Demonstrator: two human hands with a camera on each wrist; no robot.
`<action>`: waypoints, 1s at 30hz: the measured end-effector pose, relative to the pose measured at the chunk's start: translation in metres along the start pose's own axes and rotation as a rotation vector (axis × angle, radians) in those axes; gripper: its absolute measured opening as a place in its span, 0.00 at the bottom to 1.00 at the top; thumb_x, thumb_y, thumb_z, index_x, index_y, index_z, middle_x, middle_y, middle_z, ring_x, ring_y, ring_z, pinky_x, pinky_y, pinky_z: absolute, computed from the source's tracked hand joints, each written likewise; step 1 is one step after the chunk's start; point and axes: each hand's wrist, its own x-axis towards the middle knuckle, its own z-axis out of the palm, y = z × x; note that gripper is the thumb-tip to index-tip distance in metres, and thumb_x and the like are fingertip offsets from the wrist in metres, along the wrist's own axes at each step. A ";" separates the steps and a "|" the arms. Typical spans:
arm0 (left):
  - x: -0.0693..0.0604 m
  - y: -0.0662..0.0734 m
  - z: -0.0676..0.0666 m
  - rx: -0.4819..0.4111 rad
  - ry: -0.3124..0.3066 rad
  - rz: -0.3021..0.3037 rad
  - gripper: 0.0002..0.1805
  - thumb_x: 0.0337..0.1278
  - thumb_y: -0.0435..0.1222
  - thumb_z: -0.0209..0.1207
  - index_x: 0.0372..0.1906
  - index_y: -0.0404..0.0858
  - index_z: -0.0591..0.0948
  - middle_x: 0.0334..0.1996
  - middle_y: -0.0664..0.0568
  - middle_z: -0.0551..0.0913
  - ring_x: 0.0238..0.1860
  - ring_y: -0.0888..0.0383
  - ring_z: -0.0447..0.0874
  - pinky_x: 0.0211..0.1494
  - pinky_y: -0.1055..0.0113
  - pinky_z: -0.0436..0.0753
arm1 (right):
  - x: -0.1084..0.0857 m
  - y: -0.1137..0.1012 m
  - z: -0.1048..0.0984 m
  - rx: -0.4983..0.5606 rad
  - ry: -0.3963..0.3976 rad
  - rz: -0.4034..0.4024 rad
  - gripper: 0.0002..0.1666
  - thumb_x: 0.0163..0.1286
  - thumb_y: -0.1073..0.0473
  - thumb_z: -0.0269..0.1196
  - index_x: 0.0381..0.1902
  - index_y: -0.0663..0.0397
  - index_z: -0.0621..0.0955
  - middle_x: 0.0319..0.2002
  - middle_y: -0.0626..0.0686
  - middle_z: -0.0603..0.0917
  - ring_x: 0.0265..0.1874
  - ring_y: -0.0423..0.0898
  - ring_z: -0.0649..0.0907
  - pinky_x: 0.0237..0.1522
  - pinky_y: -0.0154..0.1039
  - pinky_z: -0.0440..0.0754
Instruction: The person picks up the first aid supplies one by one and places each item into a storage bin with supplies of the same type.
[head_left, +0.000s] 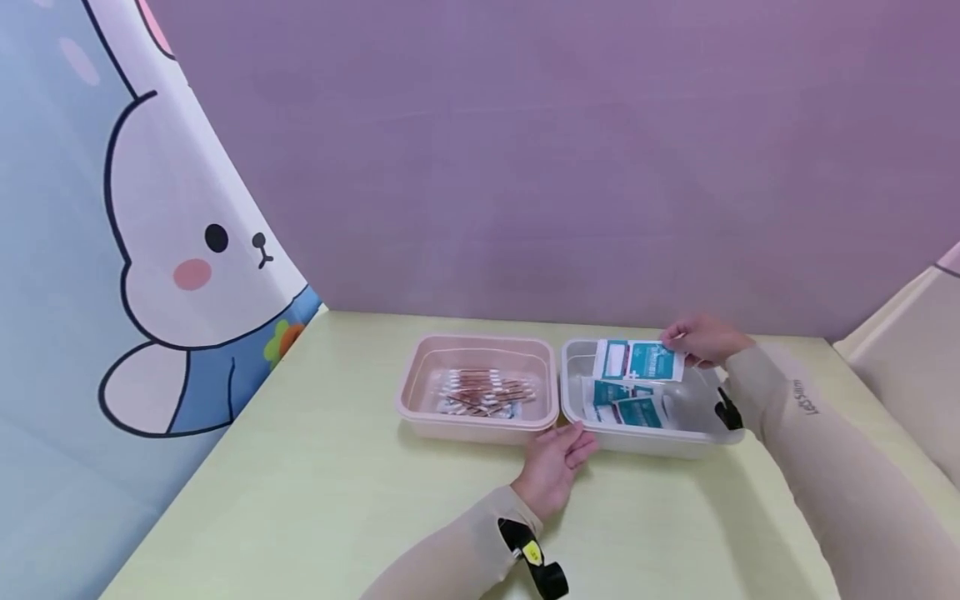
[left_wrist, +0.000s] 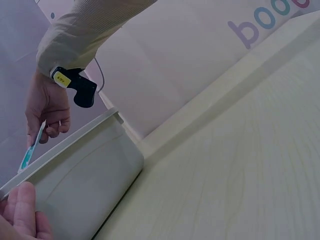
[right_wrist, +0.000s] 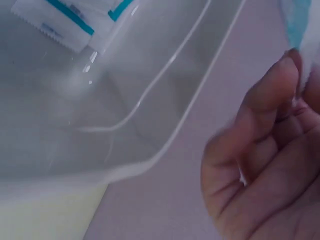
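My right hand pinches a flat teal-and-white packet by its right end, above the back of a white plastic tray. More packets of the same look lie inside that tray, toward its left end. My left hand is at the tray's front left corner, beside the pink tray. In the left wrist view, extended left fingers lie against the white tray's outer wall. The right wrist view has the thumb and fingers closed on the packet's edge.
Left of the white tray stands a pink tray holding many cotton swabs with brownish sticks. Both trays sit on a pale yellow table. A purple backdrop rises behind, and a rabbit-print cloth hangs at left.
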 end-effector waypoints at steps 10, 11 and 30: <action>0.000 0.000 0.001 0.012 0.010 -0.012 0.07 0.66 0.29 0.52 0.43 0.30 0.77 0.31 0.51 0.82 0.33 0.62 0.85 0.49 0.66 0.80 | 0.010 0.006 0.018 0.050 -0.036 0.091 0.10 0.72 0.64 0.55 0.44 0.66 0.79 0.31 0.55 0.77 0.22 0.46 0.74 0.25 0.34 0.74; 0.000 0.000 0.001 0.016 0.006 -0.014 0.07 0.66 0.29 0.52 0.43 0.30 0.77 0.31 0.50 0.82 0.34 0.62 0.85 0.50 0.66 0.80 | 0.012 0.008 0.019 0.053 -0.049 0.095 0.09 0.72 0.65 0.55 0.43 0.66 0.79 0.29 0.54 0.77 0.22 0.46 0.74 0.25 0.34 0.75; -0.009 0.008 -0.016 0.178 -0.117 -0.029 0.13 0.66 0.28 0.52 0.50 0.22 0.75 0.37 0.46 0.83 0.38 0.59 0.84 0.51 0.64 0.80 | 0.002 0.011 0.013 -0.023 -0.119 0.122 0.29 0.69 0.59 0.58 0.61 0.72 0.68 0.44 0.64 0.77 0.38 0.54 0.78 0.41 0.45 0.77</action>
